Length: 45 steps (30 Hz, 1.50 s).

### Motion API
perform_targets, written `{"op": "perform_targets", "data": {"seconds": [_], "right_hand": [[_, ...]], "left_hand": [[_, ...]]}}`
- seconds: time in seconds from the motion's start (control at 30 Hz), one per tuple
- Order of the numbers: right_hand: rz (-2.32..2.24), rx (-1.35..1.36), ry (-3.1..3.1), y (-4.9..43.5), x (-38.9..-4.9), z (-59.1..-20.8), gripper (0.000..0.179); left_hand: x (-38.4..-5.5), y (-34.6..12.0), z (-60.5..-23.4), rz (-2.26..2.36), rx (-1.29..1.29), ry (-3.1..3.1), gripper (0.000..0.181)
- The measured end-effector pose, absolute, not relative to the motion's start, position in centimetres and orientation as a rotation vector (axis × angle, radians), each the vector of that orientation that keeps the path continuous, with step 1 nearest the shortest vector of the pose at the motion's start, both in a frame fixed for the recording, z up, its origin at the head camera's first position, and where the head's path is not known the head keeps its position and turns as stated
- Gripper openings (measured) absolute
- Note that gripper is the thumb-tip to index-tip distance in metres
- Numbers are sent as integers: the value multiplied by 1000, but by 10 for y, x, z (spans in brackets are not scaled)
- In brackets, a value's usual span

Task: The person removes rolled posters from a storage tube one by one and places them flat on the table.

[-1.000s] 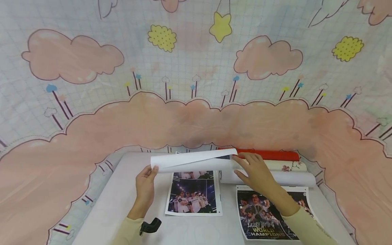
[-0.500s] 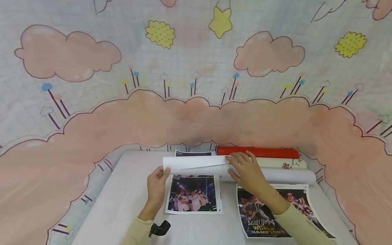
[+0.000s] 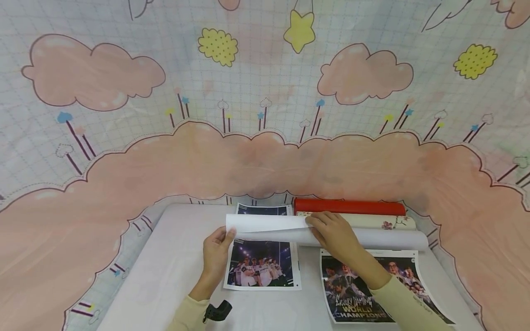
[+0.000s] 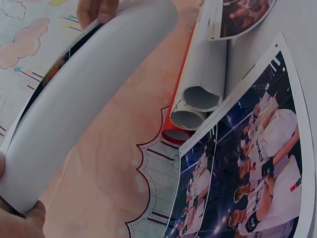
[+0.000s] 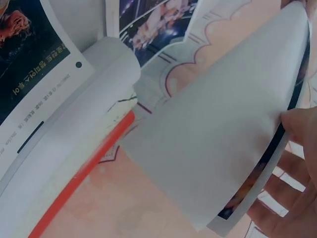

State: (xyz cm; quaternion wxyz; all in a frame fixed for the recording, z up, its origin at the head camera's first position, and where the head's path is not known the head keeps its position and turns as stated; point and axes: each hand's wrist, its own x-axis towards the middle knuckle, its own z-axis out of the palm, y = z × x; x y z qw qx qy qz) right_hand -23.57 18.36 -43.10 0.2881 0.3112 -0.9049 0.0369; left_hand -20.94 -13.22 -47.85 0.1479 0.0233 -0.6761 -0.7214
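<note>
Both hands hold up a curled poster (image 3: 265, 224), its white back outward. A strip of dark print shows along its edge in the left wrist view and the right wrist view. At the poster's left end, the left hand (image 3: 216, 250) pinches it between thumb and fingers. The right hand (image 3: 334, 232) grips the right part, with its thumb (image 5: 297, 124) on the white back and its fingers behind the edge. Below the held poster lies a printed group photo sheet (image 3: 262, 264) on the table.
A red roll (image 3: 349, 207), a cream roll with blossoms (image 3: 374, 222) and a white roll (image 3: 393, 239) lie side by side at the back right. In front of them a dark poster (image 3: 343, 292) lies partly under the right forearm. A cartoon-patterned cloth (image 3: 265, 161) rises behind the table (image 3: 165, 266).
The left hand has moved right and the right hand slightly left, bringing them closer together. The held poster has come down a little, and its upper edge is now more level.
</note>
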Motion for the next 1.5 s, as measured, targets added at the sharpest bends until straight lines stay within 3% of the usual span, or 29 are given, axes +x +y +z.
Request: {"op": "perform_targets", "data": {"seconds": [0.6, 0.83, 1.13, 1.3, 1.4, 1.5], "right_hand": [[76, 819, -2405, 187, -225, -433, 33], [259, 723, -2553, 178, -210, -449, 17], [732, 735, -2626, 163, -197, -476, 10], [1067, 698, -2634, 156, -189, -492, 14], [1196, 566, -2664, 153, -182, -502, 17], [1279, 393, -2663, 151, -174, -514, 16]], "left_hand": [[-212, -150, -487, -1847, -30, -2105, 24], [-213, -162, -487, -1843, 11, -2097, 27], [-218, -172, -494, -1913, 41, -2228, 33], [-216, -169, -495, -2007, 72, -2291, 59], [-211, -165, -496, -2097, 5, -2319, 85], [-202, -159, -501, -2159, -92, -2374, 97]]}}
